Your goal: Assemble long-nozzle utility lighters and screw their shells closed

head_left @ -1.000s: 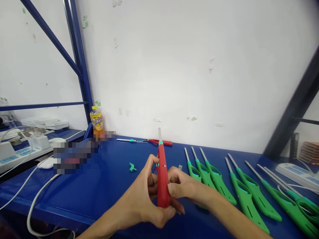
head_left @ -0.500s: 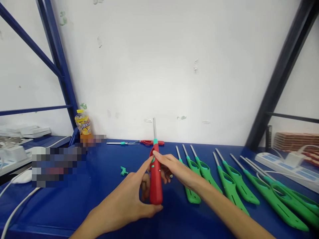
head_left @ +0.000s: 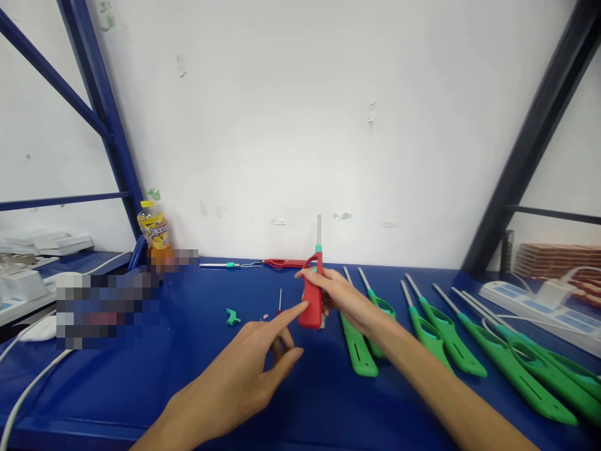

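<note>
- One red utility lighter (head_left: 314,313) is raised in front of you above the near middle of the blue table (head_left: 188,369), barrel pointing up and toward the far wall.
- Your right hand (head_left: 345,295) grips its handle from the right, thumb side near the trigger loop.
- Your left hand (head_left: 244,363) is spread: the index fingertip touches the handle's lower end, while the thumb stands apart, pinching nothing.
- Barrel, teal collar and red handle look joined, so this lighter seems largely assembled; you cannot tell whether its inside is complete.
- At the far edge, a second red lighter (head_left: 282,263) looks unfinished: its metal barrel (head_left: 215,265) lies to the left, with thin wires (head_left: 251,264) between.
- A small green plastic part (head_left: 231,317) lies loose, left of the held lighter, unfitted.
- Several green lighters (head_left: 360,360) lie on the right, seemingly whole.
</note>
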Demonstrator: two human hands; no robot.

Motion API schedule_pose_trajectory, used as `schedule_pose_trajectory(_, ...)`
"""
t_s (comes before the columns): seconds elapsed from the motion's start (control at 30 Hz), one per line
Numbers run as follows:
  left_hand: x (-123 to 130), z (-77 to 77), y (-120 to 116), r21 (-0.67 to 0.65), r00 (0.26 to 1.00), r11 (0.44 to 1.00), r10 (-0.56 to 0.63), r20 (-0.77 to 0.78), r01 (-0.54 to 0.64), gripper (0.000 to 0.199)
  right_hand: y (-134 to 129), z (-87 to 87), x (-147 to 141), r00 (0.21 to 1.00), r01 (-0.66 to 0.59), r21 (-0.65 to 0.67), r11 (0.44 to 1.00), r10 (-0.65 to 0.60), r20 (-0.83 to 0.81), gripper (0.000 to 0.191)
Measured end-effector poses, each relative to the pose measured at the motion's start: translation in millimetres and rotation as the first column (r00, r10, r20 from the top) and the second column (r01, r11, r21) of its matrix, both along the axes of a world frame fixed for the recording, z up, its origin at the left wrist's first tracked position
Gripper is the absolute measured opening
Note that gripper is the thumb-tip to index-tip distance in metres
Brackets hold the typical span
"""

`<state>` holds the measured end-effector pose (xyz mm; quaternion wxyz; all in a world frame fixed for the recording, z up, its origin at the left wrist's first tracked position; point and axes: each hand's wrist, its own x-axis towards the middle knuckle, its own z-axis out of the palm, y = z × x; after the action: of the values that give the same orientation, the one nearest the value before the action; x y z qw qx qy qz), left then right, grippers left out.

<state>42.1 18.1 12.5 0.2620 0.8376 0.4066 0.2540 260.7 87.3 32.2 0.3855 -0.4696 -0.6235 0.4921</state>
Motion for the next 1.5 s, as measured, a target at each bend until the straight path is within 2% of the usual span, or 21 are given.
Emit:
schedule_pose_trajectory(0.1,-4.1,-1.2,1.6,-0.029,0.999,0.999,-0.017,-0.047,0.015,0.057,10.8,9.9,24.2,0.981,0.101,0.007,0.995,-0.101,0.168,0.031)
schedule_pose_trajectory(0.17,-8.3,-0.5,2.0,0.029,0.997,1.000,-0.008,-0.080,0.010,0.045,14.4,13.9,38.8,0.946,0.123,-0.014,0.992,-0.113,0.302,0.032)
schedule_pose_trajectory(0.23,-11.4,0.1,0.0,0.106,0.995,0.994,0.003,-0.101,0.008,0.036,14.5,15.3,48.1,0.902,0.127,-0.054,0.990,-0.093,0.422,0.038)
schedule_pose_trajectory(0.33,-12.4,3.6,-4.4,0.185,0.989,0.983,0.016,-0.144,0.011,0.035,11.4,14.4,51.6,0.841,0.120,-0.123,0.985,-0.035,0.540,0.041)
schedule_pose_trajectory(0.43,-13.2,17.7,4.5,0.229,0.955,0.973,0.040,-0.295,0.030,0.036,9.3,13.0,48.9,0.804,0.100,-0.182,0.978,0.028,0.593,0.034)
schedule_pose_trajectory(0.53,-20.6,40.6,43.6,0.262,0.882,0.964,0.090,-0.463,0.038,0.038,9.7,12.6,46.2,0.778,0.100,-0.209,0.973,0.054,0.626,0.027)
schedule_pose_trajectory(0.6,-27.4,53.2,85.1,0.266,0.854,0.964,0.130,-0.504,0.010,0.031,10.3,12.8,44.9,0.756,0.110,-0.208,0.972,0.055,0.653,0.027)
schedule_pose_trajectory(0.67,-31.7,59.3,130.0,0.294,0.817,0.956,0.180,-0.548,-0.013,0.025,10.2,13.4,43.4,0.726,0.121,-0.201,0.972,0.051,0.686,0.028)
schedule_pose_trajectory(0.8,-24.4,51.0,201.0,0.326,0.746,0.945,0.224,-0.628,-0.009,0.034,7.0,14.4,40.3,0.669,0.134,-0.185,0.973,0.049,0.741,0.029)
schedule_pose_trajectory(0.97,2.3,28.6,243.3,0.329,0.684,0.944,0.234,-0.691,0.009,0.041,3.1,12.4,39.3,0.630,0.128,-0.143,0.981,0.031,0.776,0.032)
schedule_pose_trajectory(1.07,13.2,22.5,257.5,0.284,0.653,0.958,0.197,-0.731,0.029,0.041,2.8,9.9,37.9,0.602,0.099,-0.133,0.986,0.047,0.797,0.033)
schedule_pose_trajectory(1.23,16.3,23.4,272.0,0.202,0.624,0.978,0.125,-0.771,0.054,0.038,2.3,9.8,31.1,0.536,0.056,-0.130,0.990,0.080,0.840,0.030)
schedule_pose_trajectory(1.4,10.3,27.7,272.4,0.182,0.628,0.981,0.097,-0.772,0.072,0.037,1.6,12.3,29.5,0.495,0.072,-0.028,0.997,-0.012,0.869,0.030)
schedule_pose_trajectory(1.5,6.4,36.8,265.4,0.184,0.638,0.979,0.089,-0.765,0.084,0.036,1.8,13.0,30.9,0.485,0.086,0.044,0.995,-0.080,0.871,0.031)
